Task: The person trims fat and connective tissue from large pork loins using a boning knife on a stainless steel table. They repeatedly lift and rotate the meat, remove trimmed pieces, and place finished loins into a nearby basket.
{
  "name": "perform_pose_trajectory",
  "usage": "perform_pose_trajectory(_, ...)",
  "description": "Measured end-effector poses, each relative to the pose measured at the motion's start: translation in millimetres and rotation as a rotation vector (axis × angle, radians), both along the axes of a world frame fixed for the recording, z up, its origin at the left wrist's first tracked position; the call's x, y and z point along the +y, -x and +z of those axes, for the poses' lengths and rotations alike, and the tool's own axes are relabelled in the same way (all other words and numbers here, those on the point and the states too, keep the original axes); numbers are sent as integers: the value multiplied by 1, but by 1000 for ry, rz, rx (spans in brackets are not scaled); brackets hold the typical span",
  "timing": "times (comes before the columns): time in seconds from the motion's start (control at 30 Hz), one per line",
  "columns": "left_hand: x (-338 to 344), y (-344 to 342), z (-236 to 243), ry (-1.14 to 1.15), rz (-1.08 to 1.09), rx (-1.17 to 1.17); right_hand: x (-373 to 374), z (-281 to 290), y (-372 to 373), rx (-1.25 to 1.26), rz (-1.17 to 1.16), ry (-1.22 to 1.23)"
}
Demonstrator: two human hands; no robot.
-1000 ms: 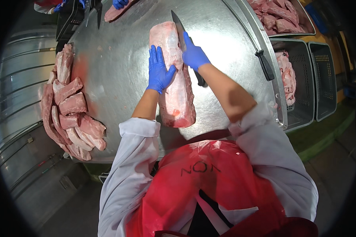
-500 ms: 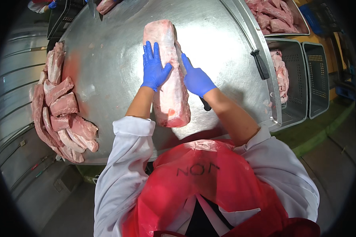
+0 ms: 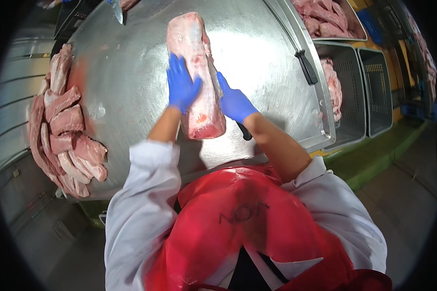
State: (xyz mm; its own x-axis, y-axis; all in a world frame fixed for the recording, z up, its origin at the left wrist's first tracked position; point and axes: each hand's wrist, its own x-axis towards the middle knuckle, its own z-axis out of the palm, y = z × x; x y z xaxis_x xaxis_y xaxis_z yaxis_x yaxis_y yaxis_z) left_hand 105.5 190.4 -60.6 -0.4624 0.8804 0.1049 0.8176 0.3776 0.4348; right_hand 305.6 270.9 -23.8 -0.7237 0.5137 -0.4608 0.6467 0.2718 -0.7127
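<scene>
A long pale-pink slab of meat with a fatty top (image 3: 204,116) lies lengthwise on a steel work table (image 3: 126,72). Flat along its left side, my blue-gloved left hand (image 3: 182,85) presses with fingers stretched and apart. My blue-gloved right hand (image 3: 235,102) grips a black-handled knife (image 3: 245,131) at the slab's right side, the blade lying along that edge and partly hidden by hand and meat. A pile of cut meat pieces (image 3: 65,119) rests at the table's left edge.
A long black-handled tool (image 3: 305,65) lies along the raised right edge. Beyond are a tray of meat (image 3: 354,34), a grey crate (image 3: 352,131) holding meat, and another grey crate (image 3: 378,97). A second knife (image 3: 117,10) and a co-worker's gloved hand (image 3: 51,3) are at top left.
My right hand and knife have moved down along the slab toward me. My left hand stays on the meat. The whole view has shifted, so the table appears further up and left.
</scene>
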Motion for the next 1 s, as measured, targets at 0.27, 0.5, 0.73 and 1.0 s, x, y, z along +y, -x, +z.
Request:
perform_pose_trajectory(0.27, -65, -67, 24, 53, -5, 26, -23, -14, -15, 29, 107, -72)
perform_pose_trajectory(0.5, -59, -60, 16, -37, 16, 42, -50, -4, -40, 8, 63, -57)
perform_pose_trajectory(0.73, -62, -50, 10, 44, 54, 66, -142, -10, -120, 129, 58, 28)
perform_pose_trajectory(1.0, 17, -70, 66, 575, 480, -7, -176, 61, -256, -73, 73, 89)
